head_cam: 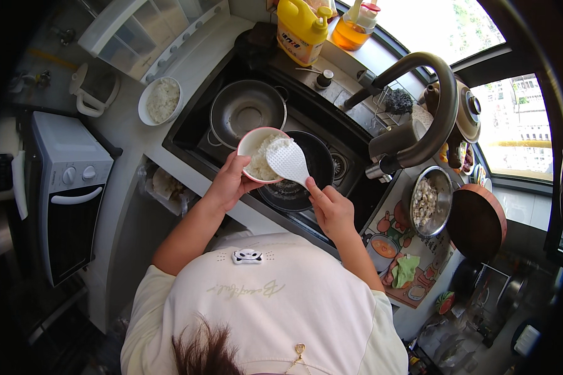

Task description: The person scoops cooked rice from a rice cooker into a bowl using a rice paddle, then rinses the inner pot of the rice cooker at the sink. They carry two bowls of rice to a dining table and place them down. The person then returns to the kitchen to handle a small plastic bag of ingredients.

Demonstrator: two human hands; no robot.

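Note:
My left hand [232, 183] grips a small bowl with a reddish rim [247, 140], thumb at its edge. White cooked rice [261, 164] fills part of this bowl. In my right hand [330, 206] is a white dimpled rice paddle [288, 161], its blade lying over the rice, with a few grains at its tip. Both hands are above the dark sink [187, 136]. Directly below the bowl is a black pan [316, 157], partly hidden by the bowl and paddle. Beside it in the sink stands a grey two-handled wok [234, 103].
A white bowl of rice [162, 101] sits on the left counter near a lidded pitcher [94, 89]. The arched faucet [443, 93] reaches over the sink's right side. A steel colander [430, 201] with chopped food stands on the right, beside a brown pan [476, 222].

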